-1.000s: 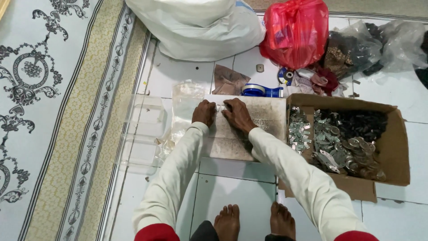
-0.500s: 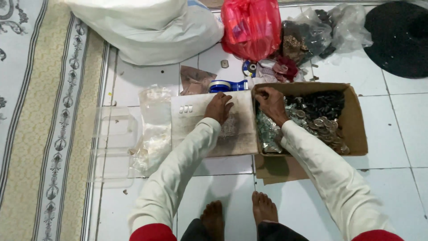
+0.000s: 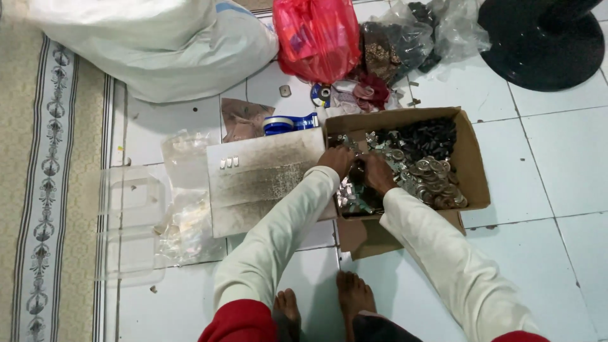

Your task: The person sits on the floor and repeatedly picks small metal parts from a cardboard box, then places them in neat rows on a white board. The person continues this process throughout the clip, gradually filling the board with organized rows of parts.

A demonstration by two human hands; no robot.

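Our left hand [image 3: 335, 160] has left the grey board [image 3: 266, 180] and joins our right hand [image 3: 378, 172] inside the cardboard box [image 3: 472, 168] beside it, fingers curled into the metal pieces [image 3: 418, 177]; actual grip unclear.

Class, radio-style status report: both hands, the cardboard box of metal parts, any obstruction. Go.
Left hand and right hand both inside cardboard box, on small metal parts; grip unclear. Smudged board beside box. No obstruction seen.
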